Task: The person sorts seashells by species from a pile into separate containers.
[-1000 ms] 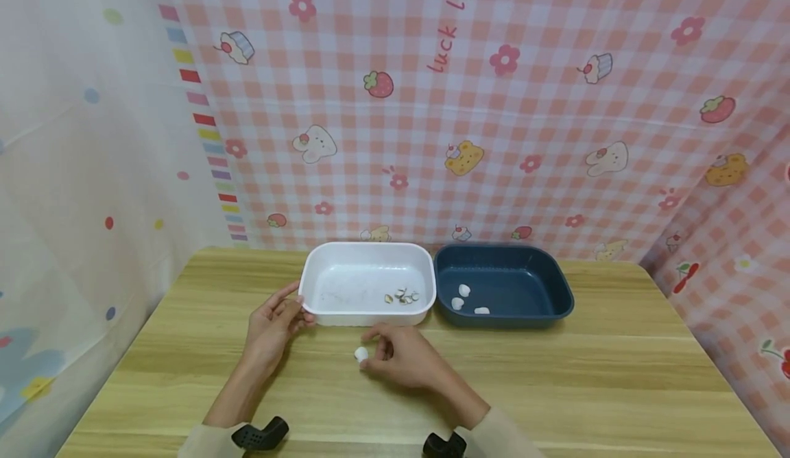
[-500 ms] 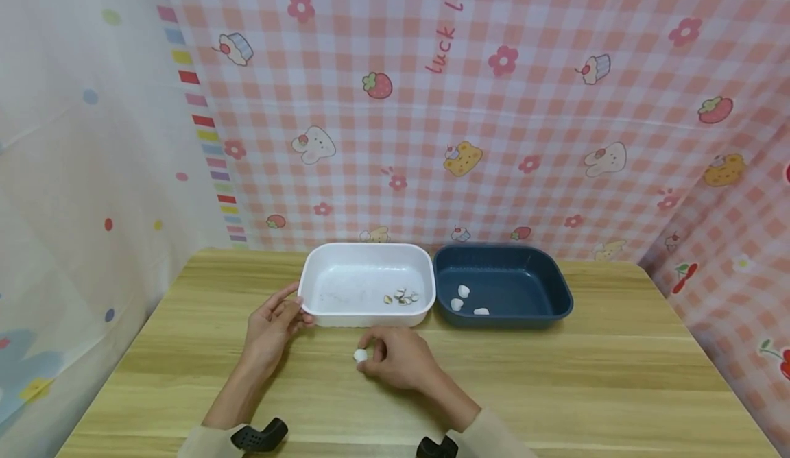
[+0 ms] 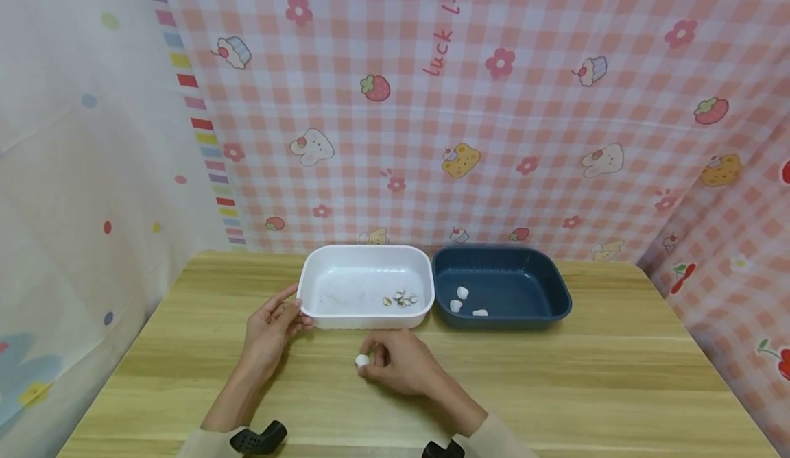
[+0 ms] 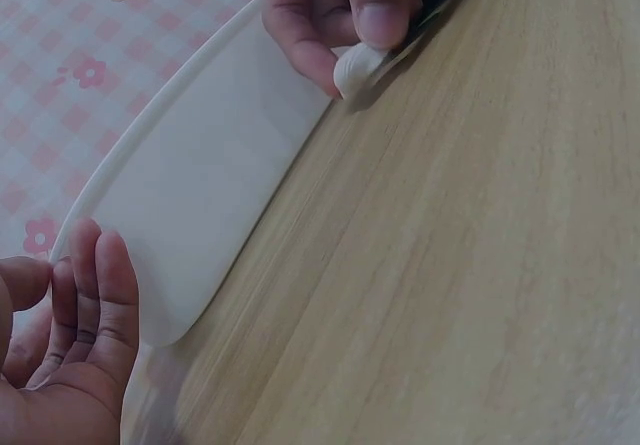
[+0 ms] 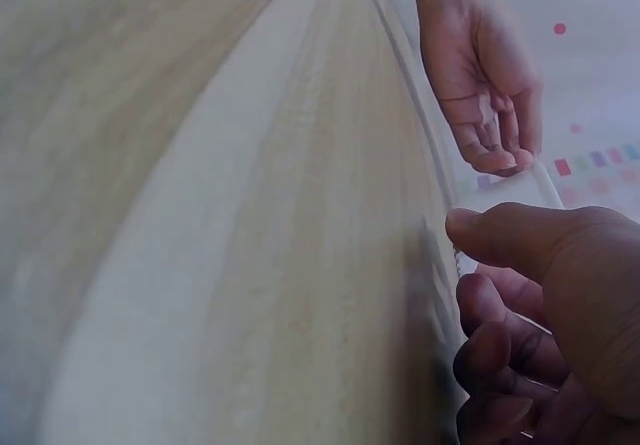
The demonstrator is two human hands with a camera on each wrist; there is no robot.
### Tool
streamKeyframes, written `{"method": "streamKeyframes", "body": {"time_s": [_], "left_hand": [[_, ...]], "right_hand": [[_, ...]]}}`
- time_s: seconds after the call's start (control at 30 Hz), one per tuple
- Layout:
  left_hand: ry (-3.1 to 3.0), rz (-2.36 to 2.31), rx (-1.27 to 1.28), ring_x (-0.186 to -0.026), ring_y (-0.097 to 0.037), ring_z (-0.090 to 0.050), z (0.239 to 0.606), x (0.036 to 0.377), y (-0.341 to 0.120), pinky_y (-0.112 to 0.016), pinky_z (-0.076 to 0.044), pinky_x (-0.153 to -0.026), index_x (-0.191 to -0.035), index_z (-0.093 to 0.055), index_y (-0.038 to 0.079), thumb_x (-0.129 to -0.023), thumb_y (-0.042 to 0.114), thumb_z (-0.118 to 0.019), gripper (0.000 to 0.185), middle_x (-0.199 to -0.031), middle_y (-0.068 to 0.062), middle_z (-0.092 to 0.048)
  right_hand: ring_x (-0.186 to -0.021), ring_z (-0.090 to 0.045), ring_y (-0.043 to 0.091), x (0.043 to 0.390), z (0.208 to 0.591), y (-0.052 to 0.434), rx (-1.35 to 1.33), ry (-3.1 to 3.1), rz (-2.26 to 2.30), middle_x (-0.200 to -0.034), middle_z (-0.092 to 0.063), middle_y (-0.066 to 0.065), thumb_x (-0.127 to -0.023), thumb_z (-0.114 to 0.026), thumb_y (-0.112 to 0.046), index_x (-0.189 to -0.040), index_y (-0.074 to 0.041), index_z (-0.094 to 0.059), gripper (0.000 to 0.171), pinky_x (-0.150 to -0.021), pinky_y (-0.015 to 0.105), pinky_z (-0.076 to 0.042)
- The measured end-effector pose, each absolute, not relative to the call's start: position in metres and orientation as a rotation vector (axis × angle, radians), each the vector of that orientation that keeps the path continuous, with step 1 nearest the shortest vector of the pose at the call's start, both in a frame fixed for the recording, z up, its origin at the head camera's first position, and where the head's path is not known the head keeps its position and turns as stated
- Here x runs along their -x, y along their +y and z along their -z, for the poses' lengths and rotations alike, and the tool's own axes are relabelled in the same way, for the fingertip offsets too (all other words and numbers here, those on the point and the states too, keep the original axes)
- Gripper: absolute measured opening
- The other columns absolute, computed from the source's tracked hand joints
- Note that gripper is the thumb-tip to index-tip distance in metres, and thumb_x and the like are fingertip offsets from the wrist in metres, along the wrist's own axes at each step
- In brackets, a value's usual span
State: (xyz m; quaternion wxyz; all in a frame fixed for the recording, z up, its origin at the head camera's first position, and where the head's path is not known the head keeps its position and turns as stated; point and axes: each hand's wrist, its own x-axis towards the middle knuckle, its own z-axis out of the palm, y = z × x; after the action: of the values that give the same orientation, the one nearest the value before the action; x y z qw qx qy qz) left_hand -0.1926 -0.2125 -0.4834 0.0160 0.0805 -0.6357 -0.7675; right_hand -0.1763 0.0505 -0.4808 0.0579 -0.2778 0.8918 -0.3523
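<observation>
The right hand [image 3: 398,365] pinches a small white lump [image 3: 361,360] on the worktop [image 3: 555,389]; the left hand [image 3: 270,331], fingers relaxed, touches the white tub [image 3: 321,318].

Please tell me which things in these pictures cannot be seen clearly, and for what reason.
- Small white piece: head view, too small to identify; the right hand pinches it and partly covers it.
- Bits in the white tray: head view, too small to name.
- Three pale pieces in the dark blue tray: head view, too small.
- Left hand: left wrist view, cut by the edge.
- Right wrist view: blurred; fingers hide the piece.
</observation>
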Motion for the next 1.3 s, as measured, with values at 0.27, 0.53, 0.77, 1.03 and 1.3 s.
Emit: {"method": "streamKeyframes", "body": {"time_s": [0.27,0.53,0.77,1.03,1.3], "left_hand": [[-1.972,2.396,-0.28,-0.072,-0.007,-0.069,0.481,0.191,-0.21,-0.021,-0.063,-0.075,-0.149,-0.049,0.006,-0.106,0.011,-0.058,0.044,-0.081,0.006,-0.068],[-1.979,2.387,-0.275,-0.072,-0.006,-0.069,0.482,0.192,-0.212,-0.02,-0.064,-0.075,-0.149,-0.049,0.008,-0.107,0.013,-0.056,0.043,-0.082,0.007,-0.069],[-1.986,2.375,-0.261,-0.072,-0.006,-0.069,0.482,0.191,-0.211,-0.02,-0.063,-0.074,-0.149,-0.049,0.006,-0.106,0.013,-0.057,0.045,-0.082,0.007,-0.069],[-1.989,2.375,-0.262,-0.073,-0.007,-0.069,0.482,0.191,-0.211,-0.021,-0.064,-0.076,-0.149,-0.049,0.007,-0.106,0.014,-0.058,0.044,-0.083,0.006,-0.069],[-1.987,2.369,-0.263,-0.071,-0.006,-0.069,0.482,0.191,-0.211,-0.019,-0.063,-0.073,-0.15,-0.048,0.005,-0.106,0.012,-0.058,0.045,-0.081,0.007,-0.069]], "right_hand": [[-0.059,-0.051,-0.003,0.172,0.473,0.062,0.823,2.656,1.168,-0.066,-0.058,-0.013,-0.086,-0.083,-0.025,-0.095,-0.022,-0.073,0.014,-0.056,0.016,-0.043],[-0.06,-0.052,-0.001,0.172,0.464,0.078,0.781,2.666,1.231,-0.068,-0.06,-0.01,-0.089,-0.081,-0.023,-0.101,-0.019,-0.074,0.014,-0.054,0.017,-0.046],[-0.058,-0.051,-0.001,0.177,0.456,0.093,0.762,2.699,1.251,-0.067,-0.06,-0.011,-0.09,-0.081,-0.021,-0.104,-0.018,-0.074,0.016,-0.052,0.017,-0.046],[-0.058,-0.052,0.001,0.182,0.447,0.112,0.707,2.781,1.247,-0.067,-0.06,-0.013,-0.09,-0.081,-0.021,-0.105,-0.021,-0.075,0.016,-0.053,0.018,-0.046],[-0.06,-0.052,0.005,0.189,0.438,0.132,0.692,2.808,1.272,-0.07,-0.06,-0.01,-0.092,-0.08,-0.023,-0.104,-0.02,-0.072,0.015,-0.053,0.018,-0.045]]}}
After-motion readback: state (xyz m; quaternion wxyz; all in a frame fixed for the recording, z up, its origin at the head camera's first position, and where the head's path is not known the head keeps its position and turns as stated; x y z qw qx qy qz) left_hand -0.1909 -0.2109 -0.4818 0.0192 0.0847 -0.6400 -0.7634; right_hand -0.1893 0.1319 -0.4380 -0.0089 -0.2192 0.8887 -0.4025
